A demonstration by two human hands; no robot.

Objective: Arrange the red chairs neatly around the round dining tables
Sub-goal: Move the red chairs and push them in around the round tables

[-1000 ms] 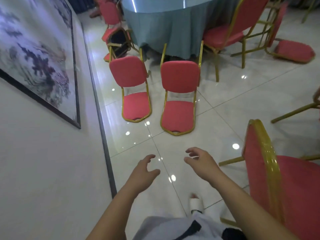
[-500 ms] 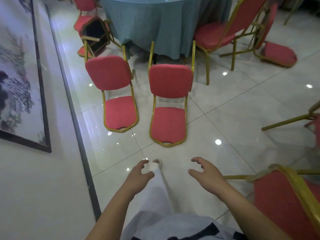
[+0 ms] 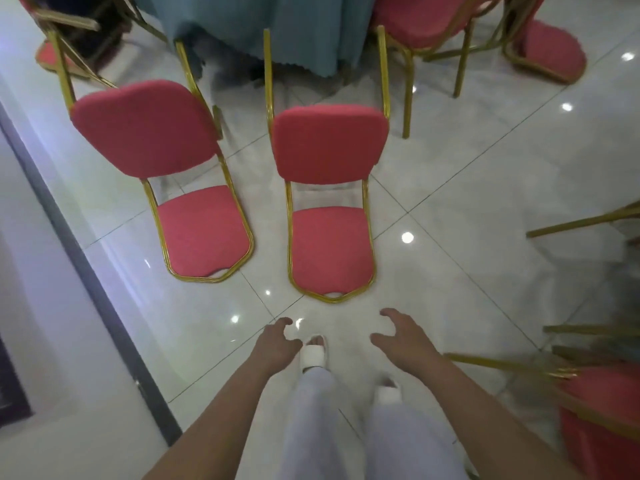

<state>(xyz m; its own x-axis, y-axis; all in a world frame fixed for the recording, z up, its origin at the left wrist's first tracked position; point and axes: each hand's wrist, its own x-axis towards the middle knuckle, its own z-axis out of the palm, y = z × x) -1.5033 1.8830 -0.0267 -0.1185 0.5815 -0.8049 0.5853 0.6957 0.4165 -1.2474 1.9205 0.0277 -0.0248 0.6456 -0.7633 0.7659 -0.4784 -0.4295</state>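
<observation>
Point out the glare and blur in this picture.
Head view: white glare spots dot the glossy floor; the chair at the lower right is smeared by motion blur; the tipped chair in the middle is fairly sharp; the wall at the left edge looks soft.

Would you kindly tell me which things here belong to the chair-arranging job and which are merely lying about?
Job: left tipped chair, right tipped chair, teal-clothed table, left hand, right hand, both empty.
Just about: framed wall picture, white slipper.
</observation>
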